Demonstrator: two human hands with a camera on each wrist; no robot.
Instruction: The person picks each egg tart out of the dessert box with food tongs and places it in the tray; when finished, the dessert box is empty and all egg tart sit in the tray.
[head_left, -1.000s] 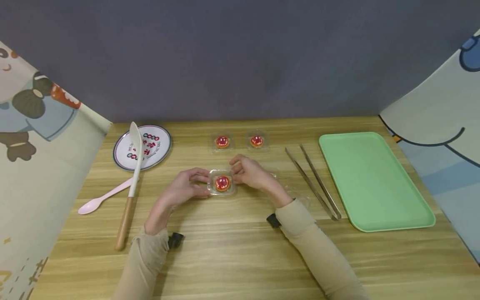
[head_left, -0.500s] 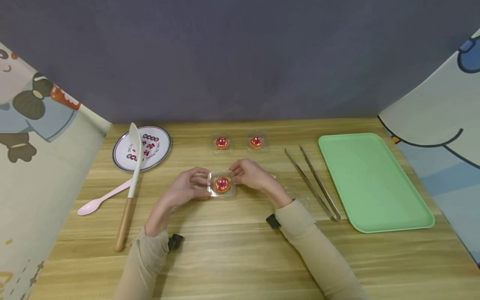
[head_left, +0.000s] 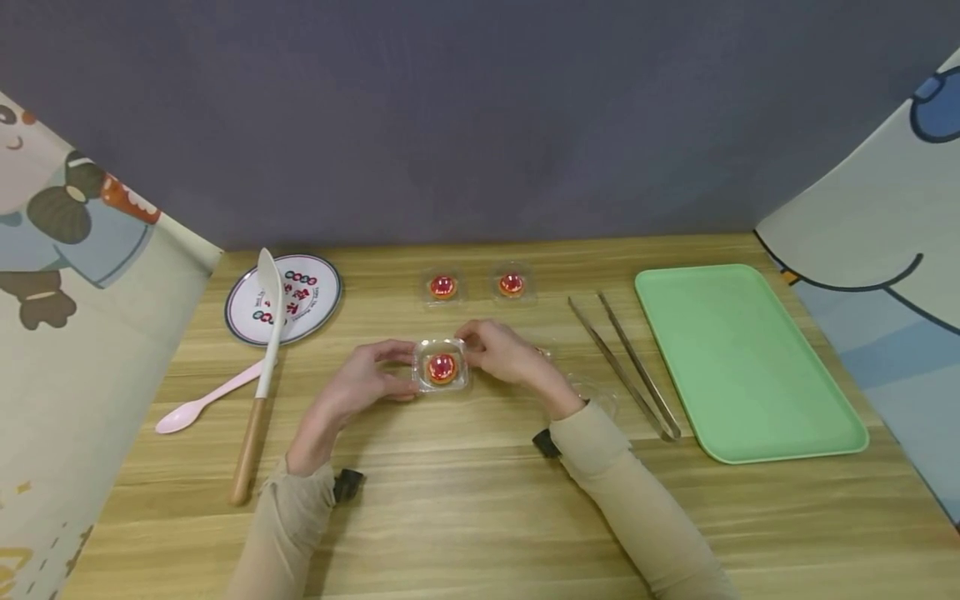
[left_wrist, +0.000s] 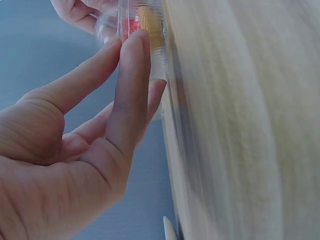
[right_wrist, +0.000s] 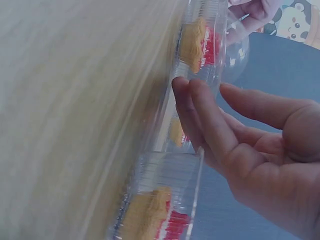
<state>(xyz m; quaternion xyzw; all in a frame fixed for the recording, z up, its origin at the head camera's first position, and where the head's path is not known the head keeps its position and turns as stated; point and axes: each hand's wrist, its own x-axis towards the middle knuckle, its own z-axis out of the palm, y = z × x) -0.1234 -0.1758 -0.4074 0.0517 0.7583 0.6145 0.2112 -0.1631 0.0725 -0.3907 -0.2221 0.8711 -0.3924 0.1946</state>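
A clear plastic box (head_left: 422, 379) with a domed lid stands mid-table, holding a small tart (head_left: 442, 369) with a red top and a golden crust. My left hand (head_left: 363, 379) grips its left side between fingers and thumb. At the box's right far corner, my right hand (head_left: 498, 350) pinches the edge with fingertips and thumb. Seen from the left wrist, the left fingertips (left_wrist: 134, 42) lie against the box wall beside the tart. Another boxed tart (right_wrist: 145, 215) sits close under the right hand in the right wrist view; my right forearm mostly hides it in the head view.
Two more boxed tarts (head_left: 443, 287) stand in a row farther back. Left are a patterned plate (head_left: 318, 304), a long spatula (head_left: 273, 333) across it and a pink spoon (head_left: 217, 393). Metal tongs (head_left: 633, 371) and a green tray (head_left: 750, 367) lie right.
My right fingers have come slightly lower along the box's right edge. The box and my left hand stay nearly in place.
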